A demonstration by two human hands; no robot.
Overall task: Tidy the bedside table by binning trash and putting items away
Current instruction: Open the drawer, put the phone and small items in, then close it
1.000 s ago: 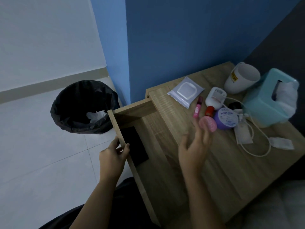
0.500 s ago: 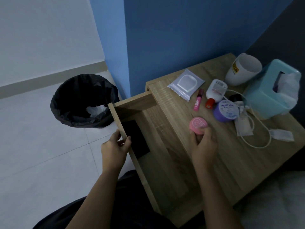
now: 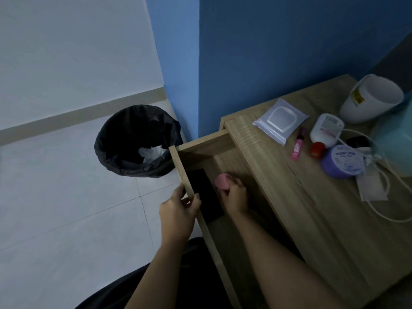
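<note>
Stowing a small item, one of several: bedside table (image 3: 312,219) with its drawer (image 3: 236,161) pulled out toward the floor side, top still carrying several things.

Bin w/ black liner (image 3: 136,141): stands on the floor beyond the drawer's far-left corner; white crumpled waste inside.

Drawer: open; a flat black object (image 3: 205,197) lies along its front wall. Left hand (image 3: 178,210) closed on the drawer's front wall, thumb outside, fingers inside, apparently steadying it.

Right hand (image 3: 234,195): reaches down into the drawer, fingers closed round the pink jar (image 3: 221,181). Jar sits low in the drawer, just beside the black object near the front wall; whether it touches the drawer floor cannot be told. Jar is a short round tub, tilted, lid face turned up and toward the far-left; axis runs through the lid, no real long axis.

On the top, far-right corner area: white cup (image 3: 374,99); wipes pack (image 3: 279,118) nearer the back edge; white bottle w/ red cap (image 3: 325,132), lying, cap toward the front; purple tub (image 3: 343,161); pink lip-balm tube (image 3: 298,147), lying, long axis running back-to-front; white cable (image 3: 383,210).

Step, as judged: putting-away phase, jar approx. at release. Next move calls for setting it flat, letting go, then lifting the right hand clear of the table's edge to fetch another item.
</note>
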